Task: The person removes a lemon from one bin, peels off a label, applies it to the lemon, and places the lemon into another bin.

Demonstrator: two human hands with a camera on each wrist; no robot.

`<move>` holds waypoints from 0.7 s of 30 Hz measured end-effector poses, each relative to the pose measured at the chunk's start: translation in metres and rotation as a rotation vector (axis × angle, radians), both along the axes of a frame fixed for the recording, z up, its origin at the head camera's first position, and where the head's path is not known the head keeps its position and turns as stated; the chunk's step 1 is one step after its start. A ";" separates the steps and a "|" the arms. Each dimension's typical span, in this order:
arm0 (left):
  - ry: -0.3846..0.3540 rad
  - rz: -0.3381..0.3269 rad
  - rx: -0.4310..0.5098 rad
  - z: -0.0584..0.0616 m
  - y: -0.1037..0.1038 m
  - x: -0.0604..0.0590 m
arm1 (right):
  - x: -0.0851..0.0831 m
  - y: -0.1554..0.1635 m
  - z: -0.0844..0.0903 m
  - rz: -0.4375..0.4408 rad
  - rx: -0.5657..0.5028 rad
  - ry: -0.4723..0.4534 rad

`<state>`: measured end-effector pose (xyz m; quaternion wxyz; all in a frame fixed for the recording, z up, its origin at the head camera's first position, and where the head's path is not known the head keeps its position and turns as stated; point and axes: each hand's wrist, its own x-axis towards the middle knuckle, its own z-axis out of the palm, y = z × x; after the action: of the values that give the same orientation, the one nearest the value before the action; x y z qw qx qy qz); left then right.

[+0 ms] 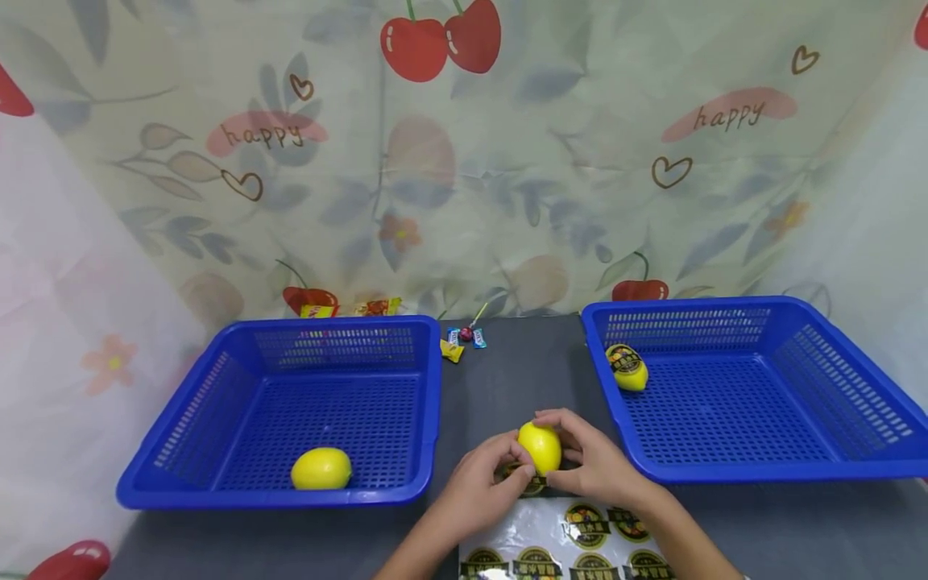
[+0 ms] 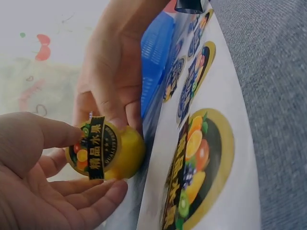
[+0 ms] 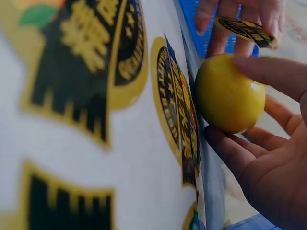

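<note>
My right hand grips a yellow lemon over the dark table. In the right wrist view its thumb lies on one side of the lemon, with fingers round the other. My left hand pinches a round black-and-gold fruit sticker between thumb and fingers. The sticker stands close in front of the lemon in the left wrist view; in the right wrist view a gap shows between them. Below both hands lies a white sheet of similar stickers, partly covered by the right forearm.
At left stands a blue basket with one plain lemon inside. Another blue basket at right holds a lemon bearing a sticker. Small wrapped candies and a lollipop lie at the back, before a printed curtain.
</note>
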<state>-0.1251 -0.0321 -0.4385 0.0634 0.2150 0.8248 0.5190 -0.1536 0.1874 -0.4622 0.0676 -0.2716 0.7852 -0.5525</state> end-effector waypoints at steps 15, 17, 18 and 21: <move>-0.037 -0.002 0.084 0.001 0.002 0.002 | -0.001 -0.007 -0.005 -0.139 -0.130 -0.024; -0.052 -0.001 0.101 0.001 0.003 0.002 | -0.001 -0.008 -0.005 -0.136 -0.156 -0.050; -0.053 0.001 0.108 0.001 0.003 0.002 | -0.001 -0.008 -0.005 -0.127 -0.167 -0.070; -0.048 0.007 0.129 -0.001 0.004 0.003 | -0.001 -0.008 -0.003 -0.057 -0.186 -0.154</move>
<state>-0.1226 -0.0279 -0.4398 0.0674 0.2032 0.7886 0.5764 -0.1549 0.1798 -0.4656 0.0868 -0.2110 0.7304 -0.6438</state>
